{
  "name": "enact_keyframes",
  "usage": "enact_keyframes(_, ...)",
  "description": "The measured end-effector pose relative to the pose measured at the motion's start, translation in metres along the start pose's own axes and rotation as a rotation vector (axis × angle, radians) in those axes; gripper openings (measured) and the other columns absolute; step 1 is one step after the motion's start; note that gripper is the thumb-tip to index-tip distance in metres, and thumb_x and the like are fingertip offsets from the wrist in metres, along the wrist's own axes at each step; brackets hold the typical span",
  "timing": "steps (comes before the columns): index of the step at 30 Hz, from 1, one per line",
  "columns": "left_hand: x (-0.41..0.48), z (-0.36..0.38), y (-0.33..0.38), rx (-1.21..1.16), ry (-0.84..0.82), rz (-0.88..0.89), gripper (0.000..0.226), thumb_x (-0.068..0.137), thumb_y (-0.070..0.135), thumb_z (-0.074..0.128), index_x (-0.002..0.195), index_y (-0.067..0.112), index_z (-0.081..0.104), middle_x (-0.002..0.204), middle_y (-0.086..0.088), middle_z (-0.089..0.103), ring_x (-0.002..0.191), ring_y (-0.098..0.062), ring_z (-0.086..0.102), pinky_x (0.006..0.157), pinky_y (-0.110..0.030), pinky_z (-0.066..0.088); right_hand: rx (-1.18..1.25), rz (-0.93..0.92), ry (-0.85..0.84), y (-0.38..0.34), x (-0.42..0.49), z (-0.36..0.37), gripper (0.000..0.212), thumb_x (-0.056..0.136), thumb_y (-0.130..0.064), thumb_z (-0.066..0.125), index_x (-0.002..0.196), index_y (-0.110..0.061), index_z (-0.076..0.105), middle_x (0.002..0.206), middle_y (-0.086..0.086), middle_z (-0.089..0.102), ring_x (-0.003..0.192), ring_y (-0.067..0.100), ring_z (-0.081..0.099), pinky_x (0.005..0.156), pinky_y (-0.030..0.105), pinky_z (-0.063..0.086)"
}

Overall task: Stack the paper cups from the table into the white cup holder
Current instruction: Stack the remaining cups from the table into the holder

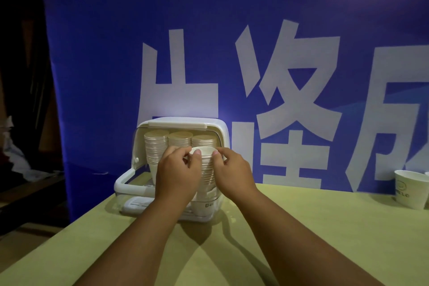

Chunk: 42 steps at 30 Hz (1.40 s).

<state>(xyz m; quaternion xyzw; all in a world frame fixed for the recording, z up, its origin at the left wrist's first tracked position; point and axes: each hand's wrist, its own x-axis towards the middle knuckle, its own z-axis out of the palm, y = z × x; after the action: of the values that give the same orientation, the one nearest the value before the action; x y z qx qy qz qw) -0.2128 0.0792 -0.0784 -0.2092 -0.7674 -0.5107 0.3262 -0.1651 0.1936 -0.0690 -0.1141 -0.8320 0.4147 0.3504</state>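
1. Up front, a plain white paper cup (201, 151), mouth upward, tops the nearest stack, pinched at its rim by the left hand (177, 173) and right hand (234, 173).
2. Behind, the white cup holder (180, 123) (lid raised) holds three tall cup stacks (156, 148).
3. Another printed cup (409, 189) stands well apart on the green table (301, 227).
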Motion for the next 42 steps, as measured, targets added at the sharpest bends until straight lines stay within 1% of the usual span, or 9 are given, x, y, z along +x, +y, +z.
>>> enact_keyframes(5,-0.001,-0.004,0.007,0.042,0.023,0.007,0.03,0.098,0.039,0.06,0.123,0.023,0.064,0.12,0.005,0.059,0.104,-0.017,0.058,0.082,-0.039,0.058,0.021,0.026,-0.007,0.0,-0.001,-0.004,0.04,0.102,-0.046,0.045,0.138,-0.029,0.055,0.133,-0.002,0.062,0.115,0.018,0.062,0.09,0.031,0.053)
enact_keyframes(8,-0.009,-0.008,0.022,0.075,0.087,0.138,0.01,0.095,0.034,0.063,0.101,0.028,0.058,0.102,0.01,0.057,0.089,-0.013,0.056,0.069,-0.029,0.052,0.027,0.054,0.028,0.002,-0.003,-0.02,0.027,0.099,-0.042,0.054,0.12,-0.026,0.063,0.113,-0.004,0.067,0.095,0.013,0.065,0.074,0.024,0.054)
enact_keyframes(11,-0.024,0.004,0.04,0.067,-0.064,0.165,0.026,0.097,0.032,0.06,0.072,0.026,0.055,0.068,0.01,0.056,0.063,-0.01,0.054,0.054,-0.023,0.042,-0.019,0.069,0.066,0.015,-0.006,-0.047,0.011,0.097,-0.031,0.061,0.097,-0.022,0.065,0.092,-0.003,0.067,0.079,0.011,0.063,0.063,0.018,0.049)
enact_keyframes(15,-0.037,0.033,0.071,0.067,-0.307,0.078,0.03,0.092,0.033,0.062,0.065,0.02,0.058,0.061,0.004,0.06,0.061,-0.016,0.056,0.052,-0.027,0.04,-0.107,0.092,0.07,0.04,-0.012,-0.101,0.017,0.097,-0.021,0.061,0.081,-0.017,0.064,0.075,0.003,0.063,0.068,0.014,0.062,0.057,0.02,0.047)
enact_keyframes(30,-0.12,0.209,0.191,-0.034,-0.641,0.042,0.029,0.093,0.032,0.058,0.068,0.018,0.055,0.066,0.0,0.059,0.061,-0.02,0.056,0.054,-0.03,0.041,-0.431,0.213,0.267,0.19,-0.027,-0.317,0.012,0.097,-0.021,0.061,0.086,-0.024,0.063,0.082,-0.007,0.065,0.074,0.01,0.063,0.068,0.023,0.056)
enact_keyframes(32,-0.131,0.244,0.208,-0.067,-0.701,0.036,0.02,0.092,0.03,0.058,0.074,0.02,0.058,0.075,0.0,0.063,0.065,-0.018,0.057,0.056,-0.03,0.044,-0.443,0.272,0.325,0.216,-0.025,-0.342,0.008,0.097,-0.02,0.062,0.104,-0.022,0.064,0.09,-0.007,0.065,0.08,0.011,0.063,0.075,0.03,0.06)
enact_keyframes(34,-0.145,0.276,0.224,-0.119,-0.777,-0.004,0.007,0.095,0.025,0.057,0.099,0.026,0.063,0.095,0.0,0.065,0.074,-0.013,0.059,0.057,-0.029,0.048,-0.397,0.333,0.38,0.24,-0.021,-0.361,0.035,0.096,-0.014,0.063,0.128,-0.024,0.054,0.104,-0.005,0.062,0.087,0.011,0.061,0.068,0.025,0.056)
enact_keyframes(37,-0.167,0.316,0.239,-0.217,-0.946,-0.07,0.06,0.098,0.014,0.054,0.147,0.043,0.035,0.117,-0.004,0.061,0.082,-0.013,0.059,0.058,-0.024,0.046,-0.39,0.365,0.343,0.265,-0.017,-0.377,0.069,0.097,-0.011,0.062,0.151,-0.036,0.027,0.131,-0.001,0.056,0.1,0.01,0.052,0.076,0.026,0.049)
enact_keyframes(42,-0.167,0.361,0.245,-0.002,-1.016,0.149,0.089,0.101,0.024,0.053,0.152,0.06,-0.01,0.136,-0.005,0.052,0.101,-0.018,0.06,0.086,-0.037,0.057,-0.401,0.417,0.259,0.285,-0.009,-0.393,0.08,0.097,-0.004,0.056,0.156,-0.04,0.014,0.136,0.0,0.049,0.108,0.015,0.051,0.092,0.036,0.051)
